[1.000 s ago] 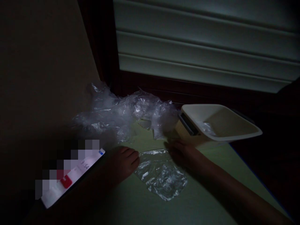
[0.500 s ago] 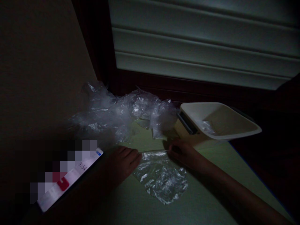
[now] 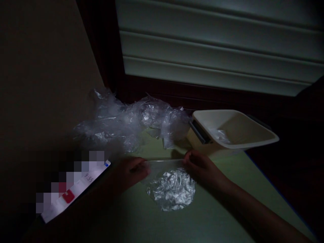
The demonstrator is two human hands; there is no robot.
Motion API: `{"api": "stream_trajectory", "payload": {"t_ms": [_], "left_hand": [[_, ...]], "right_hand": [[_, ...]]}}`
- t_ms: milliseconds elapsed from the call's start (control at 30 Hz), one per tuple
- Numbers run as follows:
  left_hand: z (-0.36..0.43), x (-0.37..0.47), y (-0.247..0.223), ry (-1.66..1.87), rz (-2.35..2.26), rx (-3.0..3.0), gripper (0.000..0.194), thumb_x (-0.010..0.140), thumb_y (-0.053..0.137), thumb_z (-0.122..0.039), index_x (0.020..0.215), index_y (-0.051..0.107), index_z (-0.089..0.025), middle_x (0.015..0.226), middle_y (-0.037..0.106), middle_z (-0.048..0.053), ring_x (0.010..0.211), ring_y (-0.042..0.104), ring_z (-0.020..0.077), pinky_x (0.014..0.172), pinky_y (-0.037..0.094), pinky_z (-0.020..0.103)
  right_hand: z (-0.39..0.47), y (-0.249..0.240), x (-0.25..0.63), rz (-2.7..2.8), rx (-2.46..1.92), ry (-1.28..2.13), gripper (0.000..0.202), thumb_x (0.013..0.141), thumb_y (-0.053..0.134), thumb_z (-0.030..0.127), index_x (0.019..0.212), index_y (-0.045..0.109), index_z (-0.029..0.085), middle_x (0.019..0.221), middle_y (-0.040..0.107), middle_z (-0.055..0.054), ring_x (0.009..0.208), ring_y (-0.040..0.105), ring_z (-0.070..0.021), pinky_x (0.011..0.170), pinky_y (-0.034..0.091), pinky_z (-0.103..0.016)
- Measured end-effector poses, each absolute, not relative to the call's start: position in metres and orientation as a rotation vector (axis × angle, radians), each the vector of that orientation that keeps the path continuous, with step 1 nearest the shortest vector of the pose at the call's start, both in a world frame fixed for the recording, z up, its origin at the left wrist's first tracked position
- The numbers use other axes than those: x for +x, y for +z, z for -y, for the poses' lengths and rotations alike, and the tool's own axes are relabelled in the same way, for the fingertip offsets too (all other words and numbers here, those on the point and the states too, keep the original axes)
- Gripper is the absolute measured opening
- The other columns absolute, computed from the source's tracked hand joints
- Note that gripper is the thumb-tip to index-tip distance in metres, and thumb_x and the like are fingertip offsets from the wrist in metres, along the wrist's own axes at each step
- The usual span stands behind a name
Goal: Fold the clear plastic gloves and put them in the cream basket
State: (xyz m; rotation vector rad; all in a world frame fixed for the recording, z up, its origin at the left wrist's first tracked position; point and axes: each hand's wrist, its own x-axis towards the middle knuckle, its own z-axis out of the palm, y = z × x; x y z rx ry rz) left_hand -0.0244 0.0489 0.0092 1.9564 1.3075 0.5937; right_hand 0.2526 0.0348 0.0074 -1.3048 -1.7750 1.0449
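A clear plastic bag lies crinkled over the green tabletop, its far edge stretched straight between my two hands. My left hand is closed on the left end of that edge, thumb and fingers pinched. At the right end my right hand pinches the same edge, just in front of a cream plastic bin. Behind both hands a heap of crumpled clear plastic bags spreads across the back of the table.
The bin has a dark handle and some clear plastic inside. A lit phone screen stands at the left, partly pixelated. Behind the table are a dark frame and a pale slatted panel. The table's right edge shows blue.
My left hand has turned from lying over the bag's edge to pinching it. The far edge is pulled straighter, and the bag's crinkled body has drawn up towards my hands.
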Motion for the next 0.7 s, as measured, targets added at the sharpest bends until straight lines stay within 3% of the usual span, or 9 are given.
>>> {"api": "stream_trajectory", "payload": {"t_ms": [167, 300, 467, 700], "left_hand": [[-0.051, -0.023, 0.016, 0.528, -1.312, 1.969, 0.033, 0.077, 0.048, -0.044, 0.074, 0.066, -0.017, 0.067, 0.065, 0.001, 0.063, 0.059, 0.0174, 0.058, 0.044, 0.025], [-0.052, -0.023, 0.022, 0.488, -1.299, 1.979, 0.031, 0.079, 0.047, -0.042, 0.076, 0.065, -0.017, 0.070, 0.067, 0.002, 0.064, 0.060, 0.0171, 0.059, 0.045, 0.025], [-0.053, -0.023, 0.025, 0.471, -1.303, 1.989, 0.030, 0.079, 0.047, -0.042, 0.074, 0.063, -0.017, 0.066, 0.065, 0.001, 0.062, 0.059, 0.0169, 0.057, 0.044, 0.025], [-0.050, -0.024, 0.022, 0.475, -1.294, 1.965, 0.027, 0.075, 0.051, -0.041, 0.080, 0.062, -0.017, 0.078, 0.070, 0.005, 0.072, 0.065, 0.0202, 0.066, 0.050, 0.029]], "right_hand": [[-0.035, 0.005, 0.256, 1.804, -1.272, 1.136, 0.009, 0.090, 0.052, 0.027, 0.095, 0.047, 0.021, 0.079, 0.060, -0.003, 0.067, 0.061, -0.0158, 0.054, 0.050, -0.026], [-0.035, 0.002, 0.260, 1.841, -1.239, 1.202, 0.029, 0.086, 0.057, 0.016, 0.111, 0.044, 0.022, 0.089, 0.064, -0.004, 0.078, 0.064, -0.0170, 0.066, 0.054, -0.029], [-0.036, 0.001, 0.262, 1.874, -1.229, 1.209, 0.030, 0.082, 0.060, 0.014, 0.108, 0.048, 0.020, 0.092, 0.065, -0.005, 0.078, 0.064, -0.0164, 0.067, 0.055, -0.030], [-0.035, 0.002, 0.260, 1.893, -1.282, 1.146, 0.019, 0.085, 0.055, 0.016, 0.105, 0.054, 0.018, 0.091, 0.066, -0.007, 0.077, 0.064, -0.0175, 0.066, 0.054, -0.031]]}}
